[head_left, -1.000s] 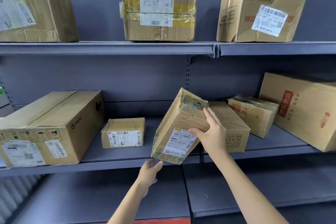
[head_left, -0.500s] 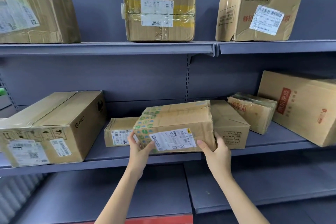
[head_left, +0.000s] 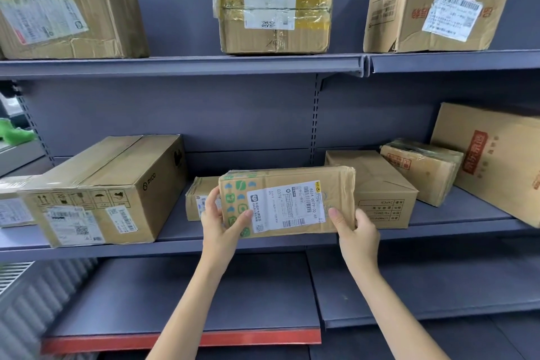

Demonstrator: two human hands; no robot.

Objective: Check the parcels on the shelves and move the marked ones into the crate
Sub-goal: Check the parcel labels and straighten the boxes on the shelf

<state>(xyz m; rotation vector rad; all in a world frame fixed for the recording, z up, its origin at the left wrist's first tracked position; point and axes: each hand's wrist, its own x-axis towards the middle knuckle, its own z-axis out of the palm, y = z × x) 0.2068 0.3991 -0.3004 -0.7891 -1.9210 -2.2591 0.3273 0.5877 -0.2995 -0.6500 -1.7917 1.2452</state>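
I hold a small cardboard parcel (head_left: 287, 202) with a white shipping label and green-blue printed tape in front of the middle shelf (head_left: 175, 245). The label side faces me. My left hand (head_left: 220, 221) grips its left end, thumb across the lower left of the front. My right hand (head_left: 355, 228) grips its right end, thumb on the front. Behind it a smaller labelled box (head_left: 198, 199) is half hidden. No crate is in view.
On the middle shelf stand a large Pico box (head_left: 108, 190) at left, a plain box (head_left: 377, 187), a taped box (head_left: 420, 169) and a big red-printed box (head_left: 493, 161) at right. Three boxes sit on the top shelf (head_left: 181, 66). The lower shelf (head_left: 187, 301) has a red edge.
The parcel went from tilted on end in my right hand to level, gripped by both hands. It has since tipped so its label faces me, nearer the camera.
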